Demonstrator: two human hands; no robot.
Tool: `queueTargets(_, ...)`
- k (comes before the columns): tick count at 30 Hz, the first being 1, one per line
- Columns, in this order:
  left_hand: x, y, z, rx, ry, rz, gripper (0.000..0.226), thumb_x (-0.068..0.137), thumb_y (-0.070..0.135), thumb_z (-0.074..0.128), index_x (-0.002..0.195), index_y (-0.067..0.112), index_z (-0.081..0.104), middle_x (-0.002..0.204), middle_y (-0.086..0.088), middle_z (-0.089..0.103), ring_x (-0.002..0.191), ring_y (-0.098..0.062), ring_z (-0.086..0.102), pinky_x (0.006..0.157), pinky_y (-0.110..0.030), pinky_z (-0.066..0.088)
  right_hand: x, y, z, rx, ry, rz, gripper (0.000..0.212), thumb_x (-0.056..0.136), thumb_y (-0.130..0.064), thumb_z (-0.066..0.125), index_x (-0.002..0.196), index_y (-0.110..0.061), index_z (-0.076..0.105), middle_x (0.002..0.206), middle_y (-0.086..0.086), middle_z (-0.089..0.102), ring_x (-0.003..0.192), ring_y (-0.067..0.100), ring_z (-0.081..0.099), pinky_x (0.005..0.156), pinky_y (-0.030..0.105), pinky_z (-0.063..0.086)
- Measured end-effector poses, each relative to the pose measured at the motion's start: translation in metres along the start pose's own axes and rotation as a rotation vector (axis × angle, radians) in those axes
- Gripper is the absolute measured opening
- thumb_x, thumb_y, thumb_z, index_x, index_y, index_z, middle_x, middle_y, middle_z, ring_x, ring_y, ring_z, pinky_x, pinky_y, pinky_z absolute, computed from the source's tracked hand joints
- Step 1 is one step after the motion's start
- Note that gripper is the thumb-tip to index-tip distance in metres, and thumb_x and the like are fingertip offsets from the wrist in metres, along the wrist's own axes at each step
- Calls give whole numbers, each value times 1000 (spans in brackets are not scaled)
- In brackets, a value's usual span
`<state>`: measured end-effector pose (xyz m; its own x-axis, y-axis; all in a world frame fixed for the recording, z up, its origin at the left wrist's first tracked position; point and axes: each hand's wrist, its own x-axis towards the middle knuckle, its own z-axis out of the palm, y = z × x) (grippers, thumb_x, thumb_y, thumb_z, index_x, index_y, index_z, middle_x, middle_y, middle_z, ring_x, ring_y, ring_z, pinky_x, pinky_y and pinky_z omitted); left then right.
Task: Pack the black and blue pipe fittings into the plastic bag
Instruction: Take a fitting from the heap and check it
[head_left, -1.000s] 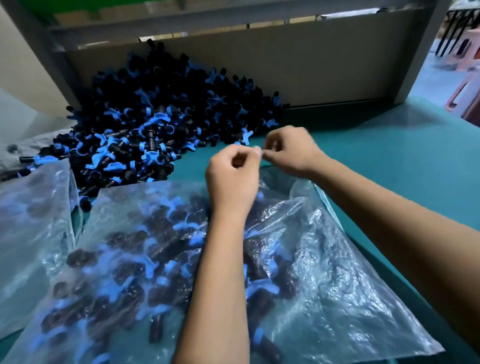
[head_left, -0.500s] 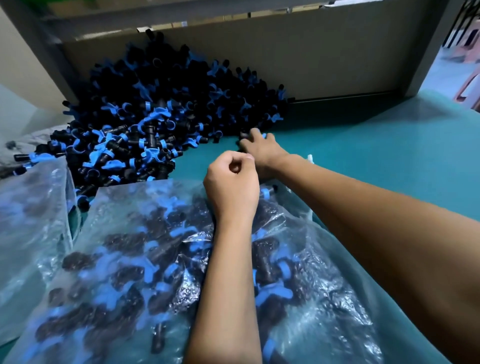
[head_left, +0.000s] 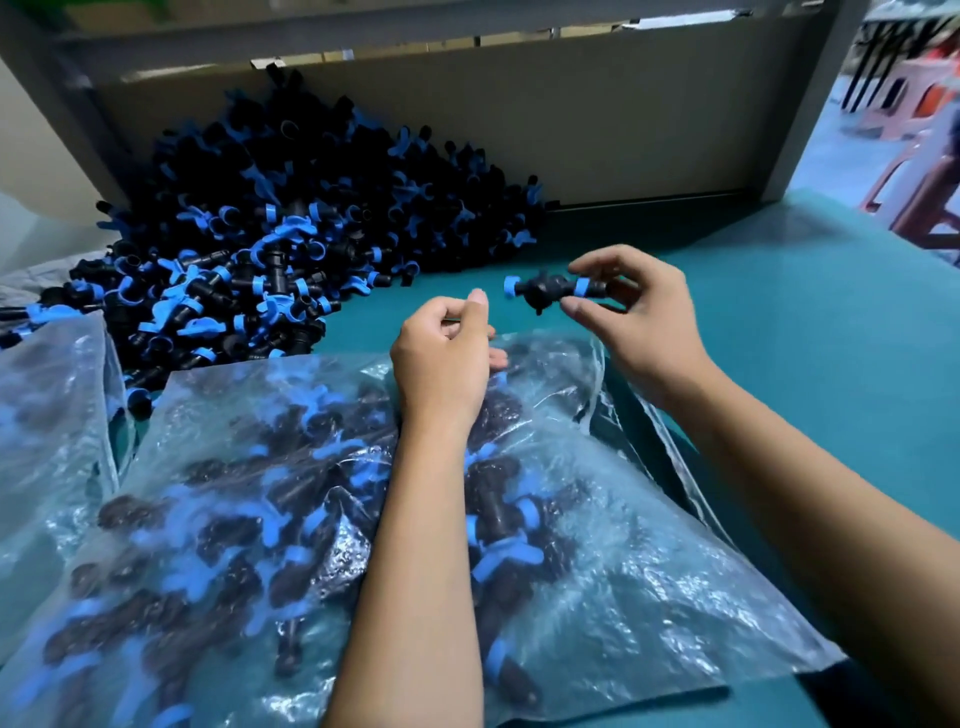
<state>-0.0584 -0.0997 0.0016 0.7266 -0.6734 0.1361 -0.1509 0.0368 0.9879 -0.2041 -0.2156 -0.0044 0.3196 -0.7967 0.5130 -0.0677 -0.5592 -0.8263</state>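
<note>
A big heap of black and blue pipe fittings lies at the back left of the green table. In front of me lies a clear plastic bag partly filled with fittings. My right hand pinches one black fitting with blue rings between thumb and fingers, just above the bag's far edge. My left hand is curled at the bag's mouth and pinches the plastic there with thumb and forefinger.
A second clear bag lies at the left edge. A cardboard wall closes off the back of the green table. Pink plastic stools stand beyond the table at the far right.
My right hand reached to the edge of the heap, took one fitting and has drawn it back to the right above the bag's mouth. The left hand stayed at the bag's opening.
</note>
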Motion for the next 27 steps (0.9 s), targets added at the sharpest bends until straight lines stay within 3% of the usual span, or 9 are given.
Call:
queueTargets(4,-4,3,4,-28,-274,-9,21,99,36,68,94,16,71,72,-6,76,55,-20,69,60,-31,60,-31,0,-22,178,-85,26,29,73,-3,85,93,-19,72,91,-3,75,90,15,70,82,30,58)
queueTargets(7,-8,0,6,-6,-300,4,9,94,18,75,91,10,75,65,-5,71,52,-19,63,59,-28,56,-45,4,-23,360,-48,98,28,69,-3,86,87,-20,73,94,6,77,92,24,71,89,35,56)
queueTargets(12,-7,-1,5,32,-305,28,6,92,23,78,92,18,77,75,-6,72,59,-23,73,74,-36,63,-55,8,-23,648,16,310,26,66,-7,85,82,-24,75,86,3,73,82,21,64,81,34,55)
queueTargets(14,-9,0,5,-15,-342,22,6,92,21,79,91,15,78,83,-13,76,65,-25,75,68,-33,61,-56,7,-23,653,-3,320,25,68,-8,84,85,-24,74,89,5,74,79,22,65,72,31,55)
queueTargets(17,-10,0,6,-23,-367,42,4,91,10,78,89,7,77,80,-12,78,66,-23,75,62,-25,57,-56,7,-23,610,-52,321,25,72,-6,83,89,-21,73,89,8,72,64,15,57,54,22,44)
queueTargets(19,-10,-1,7,-29,-372,46,3,88,3,79,88,4,76,76,-11,77,64,-22,74,60,-22,56,-57,8,-23,617,-107,329,24,75,-2,81,92,-18,73,87,5,71,60,11,54,50,20,41)
queueTargets(25,-9,-4,7,-41,-364,59,12,83,1,83,91,9,79,84,-17,77,71,-22,74,66,-23,58,-57,8,-23,782,-134,387,19,75,-8,79,93,-13,77,96,13,74,83,20,73,73,23,58)
queueTargets(27,-7,-6,5,-11,-397,92,16,79,4,87,88,16,80,88,-17,78,75,-21,72,72,-31,63,-57,8,-21,766,-137,384,18,74,-8,79,92,-13,78,97,14,75,84,21,73,74,23,58)
